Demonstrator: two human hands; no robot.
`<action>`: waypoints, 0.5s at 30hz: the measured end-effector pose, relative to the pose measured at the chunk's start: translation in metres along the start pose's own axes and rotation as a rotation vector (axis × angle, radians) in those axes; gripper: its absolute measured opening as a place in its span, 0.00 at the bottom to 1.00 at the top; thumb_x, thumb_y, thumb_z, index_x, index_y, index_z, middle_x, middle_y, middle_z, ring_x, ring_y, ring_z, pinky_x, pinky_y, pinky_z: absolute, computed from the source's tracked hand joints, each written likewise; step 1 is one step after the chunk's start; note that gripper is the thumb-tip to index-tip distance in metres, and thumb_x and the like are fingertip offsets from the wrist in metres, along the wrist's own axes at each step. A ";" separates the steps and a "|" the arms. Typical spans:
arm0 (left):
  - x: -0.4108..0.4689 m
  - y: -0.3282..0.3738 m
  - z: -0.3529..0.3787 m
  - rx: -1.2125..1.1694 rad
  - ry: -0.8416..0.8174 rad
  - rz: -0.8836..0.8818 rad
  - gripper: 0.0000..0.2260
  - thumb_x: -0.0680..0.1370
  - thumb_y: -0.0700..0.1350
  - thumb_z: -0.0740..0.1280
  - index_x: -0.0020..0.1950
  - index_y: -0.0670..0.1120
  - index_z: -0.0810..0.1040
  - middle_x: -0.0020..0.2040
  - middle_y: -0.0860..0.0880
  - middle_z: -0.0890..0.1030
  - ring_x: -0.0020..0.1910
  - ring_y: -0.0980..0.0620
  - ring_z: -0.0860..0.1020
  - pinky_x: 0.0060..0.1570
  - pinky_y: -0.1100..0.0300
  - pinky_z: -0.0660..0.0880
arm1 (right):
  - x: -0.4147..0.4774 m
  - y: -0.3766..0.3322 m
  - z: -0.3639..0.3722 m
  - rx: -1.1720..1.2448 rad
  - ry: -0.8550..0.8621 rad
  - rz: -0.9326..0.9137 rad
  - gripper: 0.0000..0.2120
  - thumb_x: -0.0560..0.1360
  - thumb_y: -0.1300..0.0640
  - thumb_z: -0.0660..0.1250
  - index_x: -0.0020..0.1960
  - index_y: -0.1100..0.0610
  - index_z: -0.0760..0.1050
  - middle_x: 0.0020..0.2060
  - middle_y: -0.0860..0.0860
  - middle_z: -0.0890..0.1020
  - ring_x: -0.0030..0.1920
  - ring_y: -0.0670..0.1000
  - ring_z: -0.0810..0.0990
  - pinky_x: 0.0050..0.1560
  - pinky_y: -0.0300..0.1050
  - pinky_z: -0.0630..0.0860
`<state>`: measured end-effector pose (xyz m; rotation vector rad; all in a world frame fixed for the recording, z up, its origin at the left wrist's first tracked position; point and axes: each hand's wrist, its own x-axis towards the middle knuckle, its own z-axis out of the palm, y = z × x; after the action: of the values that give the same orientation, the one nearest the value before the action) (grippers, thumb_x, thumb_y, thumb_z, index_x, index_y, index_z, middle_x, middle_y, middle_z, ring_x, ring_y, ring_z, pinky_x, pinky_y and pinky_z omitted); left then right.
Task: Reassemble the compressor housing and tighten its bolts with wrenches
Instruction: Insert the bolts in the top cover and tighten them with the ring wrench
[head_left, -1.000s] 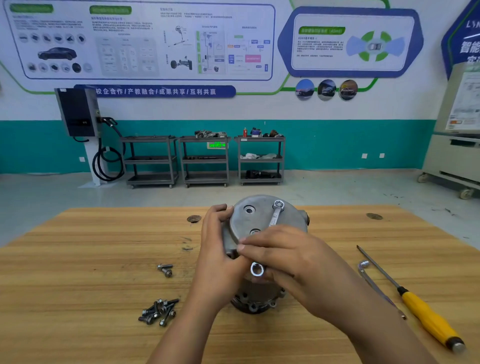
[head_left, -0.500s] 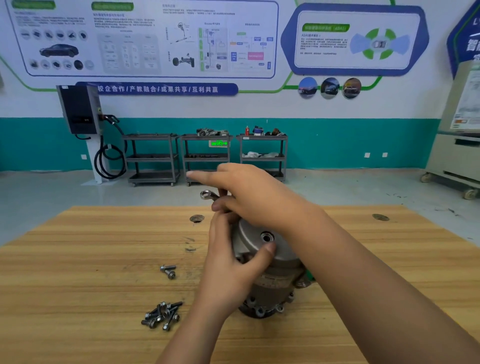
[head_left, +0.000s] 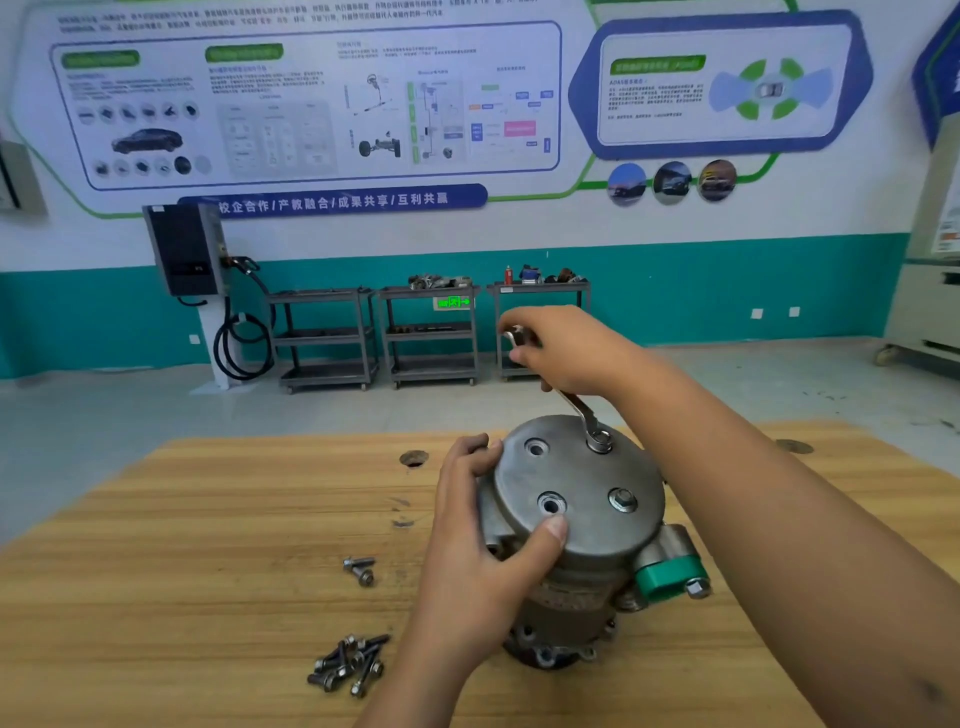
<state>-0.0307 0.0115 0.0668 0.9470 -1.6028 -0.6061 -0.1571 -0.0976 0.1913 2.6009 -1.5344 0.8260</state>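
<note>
1. Compressor housing (head_left: 576, 525) stands on end mid-way across the wooden table (head_left: 208, 519), cover up.
2. Your left hand (head_left: 478, 551) clasps the cover's left edge, thumb on top by the near hole, same hold as half a second ago.
3. Your right hand (head_left: 566, 348) grips the wrench (head_left: 577, 409) handle. It has lifted off the cover it hid before.
4. Wrench ring sits on the far bolt (head_left: 600, 442), handle slanting up and away.
5. Loose bolts (head_left: 348, 665) lie left of the housing.

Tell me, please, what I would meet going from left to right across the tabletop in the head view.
On the table: pile of bolts → left hand → compressor housing → green plug.
</note>
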 end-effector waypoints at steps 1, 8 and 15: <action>0.000 0.000 0.000 -0.003 0.004 0.003 0.22 0.61 0.66 0.66 0.51 0.76 0.62 0.62 0.73 0.61 0.61 0.72 0.67 0.57 0.67 0.71 | 0.000 0.006 -0.001 -0.011 0.018 0.025 0.17 0.79 0.57 0.60 0.68 0.54 0.69 0.57 0.54 0.77 0.45 0.48 0.72 0.47 0.40 0.67; -0.001 -0.006 -0.003 -0.038 0.036 -0.003 0.22 0.60 0.66 0.66 0.51 0.75 0.63 0.62 0.74 0.61 0.60 0.74 0.66 0.49 0.77 0.69 | -0.019 0.054 -0.002 0.219 0.236 0.279 0.10 0.75 0.58 0.65 0.56 0.56 0.70 0.39 0.49 0.75 0.34 0.49 0.75 0.32 0.37 0.68; -0.005 -0.009 -0.001 -0.031 0.091 0.003 0.23 0.60 0.66 0.66 0.52 0.74 0.64 0.62 0.74 0.62 0.61 0.71 0.66 0.51 0.74 0.68 | -0.082 0.079 0.008 0.441 0.572 0.369 0.12 0.74 0.56 0.67 0.35 0.59 0.69 0.29 0.52 0.70 0.29 0.51 0.68 0.31 0.43 0.62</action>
<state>-0.0275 0.0105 0.0575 0.9358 -1.5094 -0.5761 -0.2487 -0.0745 0.1282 2.0031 -1.7983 1.9255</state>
